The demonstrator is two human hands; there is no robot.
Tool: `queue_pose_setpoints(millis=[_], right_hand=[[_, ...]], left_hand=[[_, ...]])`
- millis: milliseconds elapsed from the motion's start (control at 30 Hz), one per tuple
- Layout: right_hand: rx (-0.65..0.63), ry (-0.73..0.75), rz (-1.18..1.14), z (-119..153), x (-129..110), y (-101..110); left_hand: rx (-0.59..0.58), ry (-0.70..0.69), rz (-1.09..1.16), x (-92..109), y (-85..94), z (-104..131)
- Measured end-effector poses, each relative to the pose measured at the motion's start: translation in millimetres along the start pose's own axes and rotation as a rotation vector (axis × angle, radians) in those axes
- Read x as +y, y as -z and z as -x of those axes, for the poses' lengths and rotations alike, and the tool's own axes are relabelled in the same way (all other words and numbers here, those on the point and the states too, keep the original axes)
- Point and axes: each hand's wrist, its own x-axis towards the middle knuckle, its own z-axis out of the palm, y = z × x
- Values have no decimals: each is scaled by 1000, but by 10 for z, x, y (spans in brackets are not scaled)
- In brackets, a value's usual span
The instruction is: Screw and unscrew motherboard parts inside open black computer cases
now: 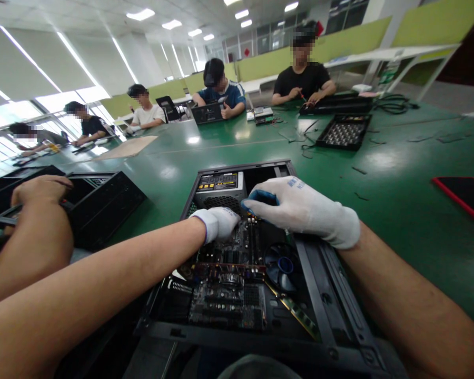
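Note:
An open black computer case (pixel 327 295) lies before me, with a motherboard (pixel 225 297) inside and a power supply (pixel 220 182) at its far end. My left hand (pixel 220 222), in a white glove, is curled down over the upper part of the board; its fingertips are hidden. Just right of it, my right hand (pixel 296 202) wears a white glove with blue fingers. Its thumb and fingers close together near thin wires by the power supply, and what they grip cannot be made out. A memory stick (pixel 298 314) lies slanted in the case, below a cooling fan (pixel 281 266).
At left, another person's arm (pixel 39 237) reaches into a second black case (pixel 106 205). A red-edged phone-like device (pixel 464 195) lies on the green table (pixel 398 163) at right. Farther off are a black tray of small parts (pixel 345 131), loose cables (pixel 395 103) and several seated people.

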Motion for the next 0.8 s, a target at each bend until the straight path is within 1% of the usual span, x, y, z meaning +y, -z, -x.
queue_pose_setpoints(millis=[167, 367, 600, 767, 800], right_hand=[[-2, -9, 16, -1, -1, -5], [5, 0, 1, 1, -1, -13], [0, -9, -2, 5, -13, -12], [5, 14, -20, 6, 1, -13], [4, 16, -25, 5, 6, -14]], left_hand=[[30, 2, 30, -8, 2, -8], [-15, -10, -8, 1, 18, -12], [-16, -3, -22, 13, 25, -11], [-16, 5, -30, 24, 20, -10], [5, 5, -34, 26, 17, -15]])
